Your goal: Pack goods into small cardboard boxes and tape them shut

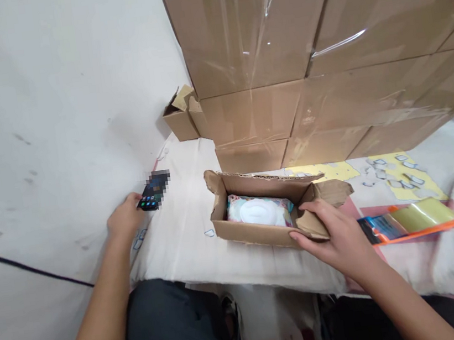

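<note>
At the left, next to the wall, my left hand (pixel 128 219) is closed around the lower end of a smartphone (pixel 149 200), its screen lit with several icons. My right hand (pixel 336 233) grips the right end of an open cardboard box (pixel 256 235), thumb on the near outer wall and fingers over the folded flap. Inside the box lies a pack of wet wipes (pixel 260 212) with a white oval lid and a colourful wrapper. The fingers of my right hand are apart from the pack.
Behind the box rises a stack of taped cartons (pixel 253 116). A small open carton (pixel 182 121) stands at its left. To the right, a flat orange-edged plastic packet (pixel 413 220) lies on the patterned cloth (pixel 178 243). A black cable (pixel 30 267) runs along the wall.
</note>
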`<move>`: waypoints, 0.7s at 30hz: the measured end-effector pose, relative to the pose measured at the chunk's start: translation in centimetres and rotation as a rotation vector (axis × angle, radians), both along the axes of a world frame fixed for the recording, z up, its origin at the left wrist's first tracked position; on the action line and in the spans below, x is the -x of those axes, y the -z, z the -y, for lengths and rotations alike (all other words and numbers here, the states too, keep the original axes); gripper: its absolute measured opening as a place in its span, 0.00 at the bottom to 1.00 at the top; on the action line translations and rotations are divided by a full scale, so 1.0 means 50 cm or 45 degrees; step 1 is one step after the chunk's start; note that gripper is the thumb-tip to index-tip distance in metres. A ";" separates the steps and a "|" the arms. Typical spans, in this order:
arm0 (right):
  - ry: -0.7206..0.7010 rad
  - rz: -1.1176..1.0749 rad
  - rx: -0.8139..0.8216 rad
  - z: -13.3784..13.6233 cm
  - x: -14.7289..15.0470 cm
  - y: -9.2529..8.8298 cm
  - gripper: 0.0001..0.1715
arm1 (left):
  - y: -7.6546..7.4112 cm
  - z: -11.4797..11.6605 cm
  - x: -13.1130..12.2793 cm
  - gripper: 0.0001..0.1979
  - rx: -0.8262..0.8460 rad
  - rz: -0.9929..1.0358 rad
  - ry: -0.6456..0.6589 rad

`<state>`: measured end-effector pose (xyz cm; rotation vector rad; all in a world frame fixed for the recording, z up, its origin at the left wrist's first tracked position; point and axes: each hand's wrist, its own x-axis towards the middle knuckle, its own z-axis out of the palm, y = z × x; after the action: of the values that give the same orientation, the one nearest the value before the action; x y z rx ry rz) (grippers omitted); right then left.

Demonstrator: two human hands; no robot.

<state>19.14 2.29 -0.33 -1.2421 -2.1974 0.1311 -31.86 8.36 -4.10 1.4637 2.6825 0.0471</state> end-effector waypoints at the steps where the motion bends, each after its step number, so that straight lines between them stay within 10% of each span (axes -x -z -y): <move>1: 0.003 0.001 -0.001 0.000 0.000 0.000 0.20 | 0.000 0.000 0.000 0.25 -0.015 -0.001 -0.004; 21: 0.023 0.017 0.006 -0.002 -0.001 0.000 0.20 | 0.033 -0.026 0.010 0.24 -0.122 0.055 0.225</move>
<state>19.19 2.38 -0.36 -1.2684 -2.1979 0.1208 -32.36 9.65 -5.76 1.7008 2.5391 0.1955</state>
